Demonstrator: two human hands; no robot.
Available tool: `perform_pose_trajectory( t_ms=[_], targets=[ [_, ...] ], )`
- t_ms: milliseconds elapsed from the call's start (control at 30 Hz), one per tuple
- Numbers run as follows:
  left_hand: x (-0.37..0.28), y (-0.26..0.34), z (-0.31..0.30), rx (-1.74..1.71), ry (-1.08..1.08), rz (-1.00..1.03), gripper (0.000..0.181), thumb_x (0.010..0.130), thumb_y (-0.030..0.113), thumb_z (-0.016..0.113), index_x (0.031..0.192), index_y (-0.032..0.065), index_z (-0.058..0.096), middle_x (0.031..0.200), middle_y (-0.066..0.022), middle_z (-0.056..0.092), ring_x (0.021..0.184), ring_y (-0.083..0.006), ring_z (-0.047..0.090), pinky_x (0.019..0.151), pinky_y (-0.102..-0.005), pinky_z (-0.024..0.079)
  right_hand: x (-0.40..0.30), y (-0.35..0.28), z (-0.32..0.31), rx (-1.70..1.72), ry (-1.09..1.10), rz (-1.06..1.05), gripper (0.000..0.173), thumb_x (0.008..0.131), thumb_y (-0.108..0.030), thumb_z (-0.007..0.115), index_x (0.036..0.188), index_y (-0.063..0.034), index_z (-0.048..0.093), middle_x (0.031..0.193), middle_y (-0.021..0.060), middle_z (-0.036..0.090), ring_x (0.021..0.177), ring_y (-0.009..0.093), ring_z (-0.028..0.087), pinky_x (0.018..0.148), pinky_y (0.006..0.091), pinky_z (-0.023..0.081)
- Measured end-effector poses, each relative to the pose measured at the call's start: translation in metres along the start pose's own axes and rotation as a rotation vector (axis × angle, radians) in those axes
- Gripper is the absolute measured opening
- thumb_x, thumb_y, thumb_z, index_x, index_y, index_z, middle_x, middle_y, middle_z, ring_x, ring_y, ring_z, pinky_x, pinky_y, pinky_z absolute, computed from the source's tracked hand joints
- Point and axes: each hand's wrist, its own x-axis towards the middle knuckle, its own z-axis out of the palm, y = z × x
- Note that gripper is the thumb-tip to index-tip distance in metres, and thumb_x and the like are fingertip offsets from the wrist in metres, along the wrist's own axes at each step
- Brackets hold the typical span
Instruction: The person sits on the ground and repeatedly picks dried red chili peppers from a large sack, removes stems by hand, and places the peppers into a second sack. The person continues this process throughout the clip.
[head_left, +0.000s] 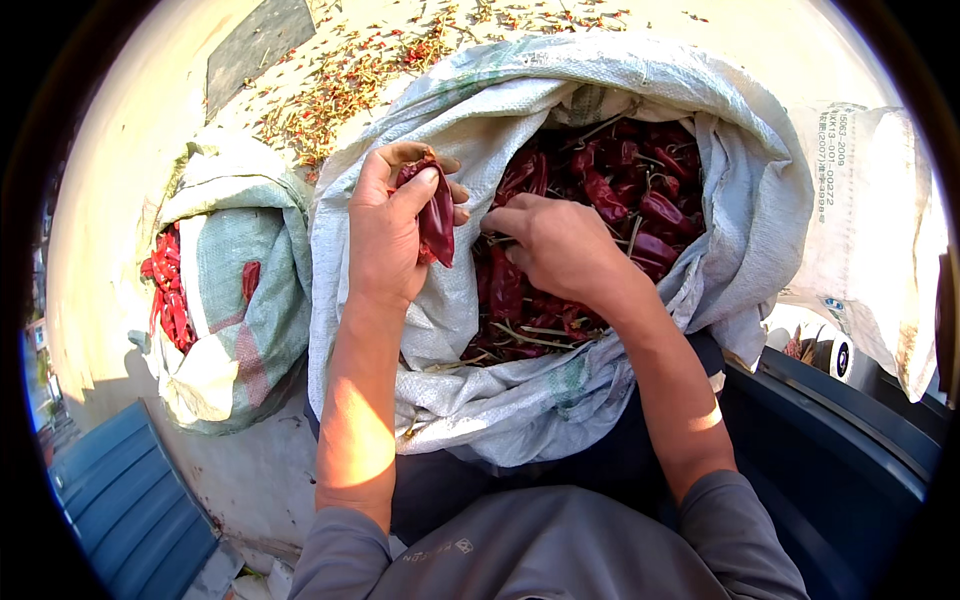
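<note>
A dark red dried chili pepper (437, 221) is held in my left hand (394, 202), thumb across it and fingers behind; more red shows at its edges, so there may be more than one. My right hand (559, 240) reaches over the mouth of a large white woven sack (450, 300), its rim rolled down. Its fingers curl close to the stems of the dried chili peppers (607, 187) that fill the sack. Whether they pinch anything is hidden by the hand. Loose stems (536, 337) lie among the peppers.
A smaller green-and-white woven sack (255, 330) with brighter red peppers (169, 289) stands left. Stems and pepper scraps (337, 97) litter the pale ground beyond. At right are a printed white sack (847, 202) and a dark blue metal edge (832, 420); blue ribbed panel (131, 502) lower left.
</note>
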Motion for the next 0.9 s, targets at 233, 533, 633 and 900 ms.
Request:
perform_pose_trajectory(
  t_ms=[233,533,633,900],
  targets=[
    [0.001,0.012,0.002,0.137,0.056,-0.037,0.008,0.092,0.008,0.060,0.098,0.0034,0.062,0.074,-0.0002,0.055,0.058,-0.0047,0.050,0.045,-0.0187,0.034,-0.007,0.006,0.010,-0.250,-0.216,-0.046,0.020,0.080,-0.011,0.065,0.098,-0.0140,0.074,0.100,0.0088,0.061,0.080,0.027,0.068,0.066,0.0384,0.055],
    [-0.006,0.006,0.020,0.579,-0.135,-0.038,0.013,0.085,0.013,0.070,0.094,0.0037,0.069,0.062,0.0117,0.042,0.056,0.0013,0.033,0.050,-0.0194,0.024,-0.027,0.047,-0.036,0.132,0.011,0.170,0.023,0.085,-0.012,0.065,0.105,-0.0024,0.070,0.089,0.0203,0.070,0.080,0.039,0.066,0.074,0.0459,0.053],
    [-0.003,0.000,0.015,0.595,-0.151,-0.064,0.024,0.084,0.010,0.067,0.106,0.0016,0.071,0.066,0.0105,0.045,0.056,0.0008,0.035,0.051,-0.0185,0.024,-0.031,0.056,-0.046,0.170,0.114,0.277,0.025,0.086,-0.009,0.062,0.109,0.0001,0.069,0.083,0.0171,0.070,0.070,0.031,0.068,0.069,0.0405,0.054],
    [0.004,0.004,0.015,-0.027,0.070,-0.174,0.029,0.095,0.020,0.065,0.113,-0.0024,0.065,0.068,0.0014,0.056,0.053,-0.0044,0.047,0.044,-0.0186,0.034,-0.026,0.044,-0.055,1.009,0.142,0.555,0.021,0.097,-0.013,0.057,0.109,-0.0016,0.070,0.086,0.0026,0.070,0.064,0.006,0.059,0.061,0.0225,0.048]
  ],
)
